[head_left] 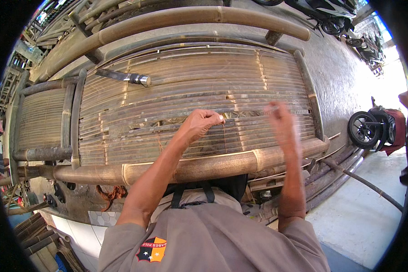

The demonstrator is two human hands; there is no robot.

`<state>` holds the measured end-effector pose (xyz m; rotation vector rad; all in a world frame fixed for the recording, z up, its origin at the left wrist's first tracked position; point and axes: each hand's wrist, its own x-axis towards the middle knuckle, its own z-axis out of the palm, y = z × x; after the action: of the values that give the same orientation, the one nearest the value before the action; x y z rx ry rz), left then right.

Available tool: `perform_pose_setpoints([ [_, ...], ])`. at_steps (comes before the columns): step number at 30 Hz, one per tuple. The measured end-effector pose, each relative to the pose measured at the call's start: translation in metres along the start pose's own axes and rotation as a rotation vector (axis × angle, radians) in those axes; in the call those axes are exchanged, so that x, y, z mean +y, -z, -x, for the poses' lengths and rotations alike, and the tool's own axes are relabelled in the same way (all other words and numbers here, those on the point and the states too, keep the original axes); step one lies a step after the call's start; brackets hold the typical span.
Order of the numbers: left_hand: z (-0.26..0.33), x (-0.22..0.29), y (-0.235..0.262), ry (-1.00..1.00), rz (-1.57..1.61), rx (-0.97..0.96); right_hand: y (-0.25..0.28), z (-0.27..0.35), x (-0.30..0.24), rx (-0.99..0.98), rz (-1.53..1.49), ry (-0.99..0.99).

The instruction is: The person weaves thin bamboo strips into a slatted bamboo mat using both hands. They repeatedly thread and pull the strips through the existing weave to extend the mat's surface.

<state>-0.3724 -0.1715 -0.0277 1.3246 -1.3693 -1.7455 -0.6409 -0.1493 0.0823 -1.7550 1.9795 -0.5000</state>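
A bamboo bench (190, 170) with a slatted top stretches across in front of me. Above a gap in the slats (240, 63), my left hand (199, 123) is closed in a pinch. A thin reddish cord (225, 138) runs down from its fingertips over the nearer slats. My right hand (282, 119) is raised over the right part of the bench, smeared by motion, so its fingers and anything in them do not show clearly. At the far left of the slats lies a large knife (122, 77) with a dark blade and a wrapped, metal-ended handle.
A thick bamboo rail (204, 16) runs along the far side. Bamboo poles (335, 174) lie at the near right, with a motorbike wheel (363, 130) beyond them. More motorbikes (333, 22) stand at the far right. A rust-coloured bundle (112, 195) is below the bench's left side.
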Motion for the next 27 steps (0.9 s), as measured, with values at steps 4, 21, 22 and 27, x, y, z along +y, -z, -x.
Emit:
perform_pose_setpoints([
  [4,0.024,0.025,-0.011,-0.113,0.247,0.076,-0.098,0.018,-0.014,-0.262,-0.08,0.209],
  [21,0.023,-0.007,-0.017,-0.406,-0.978,0.298,0.031,-0.091,-0.135,-0.233,-0.63,0.401],
  [22,0.016,-0.009,-0.019,-0.301,-1.004,0.231,0.026,-0.092,-0.146,-0.278,-0.618,0.454],
  [27,0.004,-0.002,-0.025,-0.117,-1.107,0.106,-0.013,-0.085,-0.19,-0.398,-0.495,0.565],
])
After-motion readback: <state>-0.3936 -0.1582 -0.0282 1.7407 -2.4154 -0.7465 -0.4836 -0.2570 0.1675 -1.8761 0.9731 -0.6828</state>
